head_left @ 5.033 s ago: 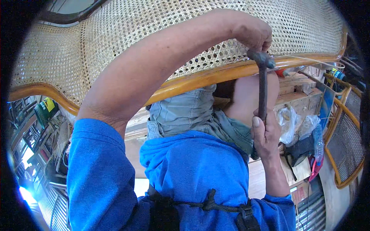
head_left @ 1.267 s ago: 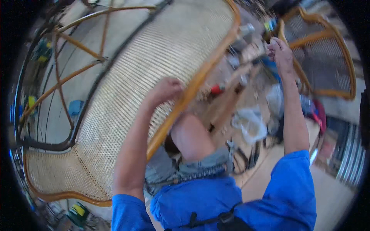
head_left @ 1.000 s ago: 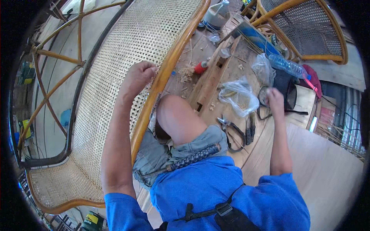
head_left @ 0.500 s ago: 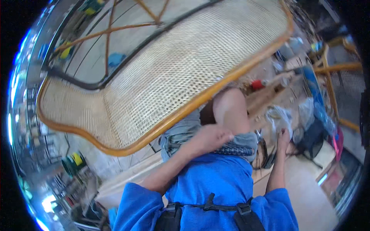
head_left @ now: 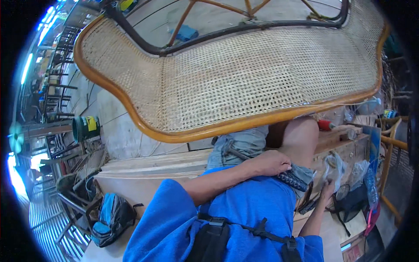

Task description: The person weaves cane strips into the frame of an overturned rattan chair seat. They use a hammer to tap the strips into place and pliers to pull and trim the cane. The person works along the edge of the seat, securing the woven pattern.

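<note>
Across my lap stands a cane-woven furniture panel point(head_left: 227, 87) with a curved, varnished rattan rim. My left hand point(head_left: 274, 163) rests over my lap below the rim, its fingers curled closed. Whatever they may hold is too small to tell. Down at my right side, my right hand point(head_left: 328, 188) is closed on the edge of a clear plastic bag point(head_left: 335, 168). The bag's contents are hard to make out. A dark belt-like strip point(head_left: 291, 180) lies at my waist beside my left hand.
A wooden bench point(head_left: 152, 165) runs along my left, with a blue and black backpack point(head_left: 112, 218) behind it. A dark green bucket point(head_left: 86, 128) stands on the floor. To my right are a red-handled tool point(head_left: 325, 125), a water bottle point(head_left: 372, 192) and a rattan frame point(head_left: 388, 163).
My view has turned, so the woven panel now lies more level and shows more of its right end. My hands keep much the same places, the right one at the plastic bag.
</note>
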Demonstrator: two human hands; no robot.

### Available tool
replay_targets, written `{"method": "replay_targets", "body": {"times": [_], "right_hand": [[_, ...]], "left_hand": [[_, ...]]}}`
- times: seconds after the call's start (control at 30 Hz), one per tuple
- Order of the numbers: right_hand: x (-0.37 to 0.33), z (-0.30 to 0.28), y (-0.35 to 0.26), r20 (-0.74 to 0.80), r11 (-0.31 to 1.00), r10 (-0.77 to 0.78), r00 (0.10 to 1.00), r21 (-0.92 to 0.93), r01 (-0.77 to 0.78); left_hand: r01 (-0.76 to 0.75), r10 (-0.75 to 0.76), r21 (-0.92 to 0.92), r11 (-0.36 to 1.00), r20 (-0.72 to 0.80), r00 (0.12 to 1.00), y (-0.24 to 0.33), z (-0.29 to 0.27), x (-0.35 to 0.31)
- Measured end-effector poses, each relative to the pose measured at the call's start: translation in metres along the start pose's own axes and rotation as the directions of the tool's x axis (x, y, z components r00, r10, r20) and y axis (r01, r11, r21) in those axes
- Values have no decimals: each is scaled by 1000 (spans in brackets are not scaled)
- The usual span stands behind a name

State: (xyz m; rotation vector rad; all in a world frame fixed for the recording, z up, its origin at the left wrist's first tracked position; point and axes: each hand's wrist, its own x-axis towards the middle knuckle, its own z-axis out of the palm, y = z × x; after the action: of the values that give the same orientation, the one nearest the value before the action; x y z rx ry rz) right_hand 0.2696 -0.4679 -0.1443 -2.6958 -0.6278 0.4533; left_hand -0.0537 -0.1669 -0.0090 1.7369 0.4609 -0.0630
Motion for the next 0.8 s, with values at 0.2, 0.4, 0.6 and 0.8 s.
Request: {"method": "replay_targets", "body": {"times": [0.2,0.4,0.6,0.8], "right_hand": [[-5,-16,-26,29,993,-30,999,-109,33],[-9,-16,-6,-93,979,-5,996,-206,-14],[-7,-14,6,-148,997,-28,989,-69,18],[-14,-6,34,-146,999,-47,988,8,48]], "left_hand": [[-18,18,2,1000,-30,999,-12,4,2],[-16,16,-19,1000,-1,1000,-8,-1,3],[-8,9,-39,999,17,1000,-9,-3,3],[35,-33,-114,993,17,999,-5,-3,4]]}}
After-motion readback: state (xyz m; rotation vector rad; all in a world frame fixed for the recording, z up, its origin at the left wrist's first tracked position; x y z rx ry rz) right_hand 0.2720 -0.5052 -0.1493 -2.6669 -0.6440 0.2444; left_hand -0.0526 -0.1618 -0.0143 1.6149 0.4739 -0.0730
